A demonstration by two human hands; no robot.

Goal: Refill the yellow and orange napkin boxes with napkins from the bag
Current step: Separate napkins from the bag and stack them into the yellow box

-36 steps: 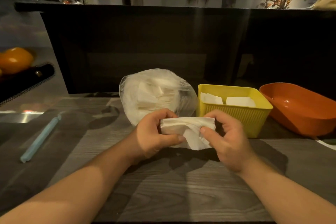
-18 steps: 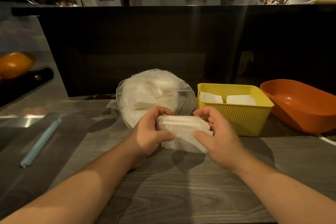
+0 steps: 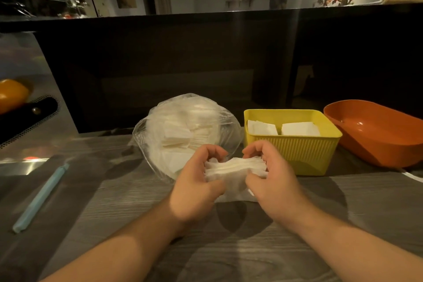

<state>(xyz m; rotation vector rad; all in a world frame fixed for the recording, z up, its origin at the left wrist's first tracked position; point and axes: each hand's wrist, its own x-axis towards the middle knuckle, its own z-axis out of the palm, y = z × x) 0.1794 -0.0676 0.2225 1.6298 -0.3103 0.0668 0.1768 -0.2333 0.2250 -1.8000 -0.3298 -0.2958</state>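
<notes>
The bare left forearm (image 3: 123, 247) and right forearm (image 3: 338, 245) reach forward from the lower corners and converge toward the middle. The left hand (image 3: 194, 186) and the right hand (image 3: 273, 182) face each other, palms turned inward, close together but not touching. The fingers (image 3: 214, 150) of each hand curl over the top and the thumbs press in from the near side, so both hands grip opposite ends of a small stack of white folded paper napkins (image 3: 233, 167).

orange box (image 3: 375, 135): cut by right edge | napkin stack (image 3: 233, 168): ends hidden under left hand (image 3: 194, 183), right hand (image 3: 274, 181)
</notes>
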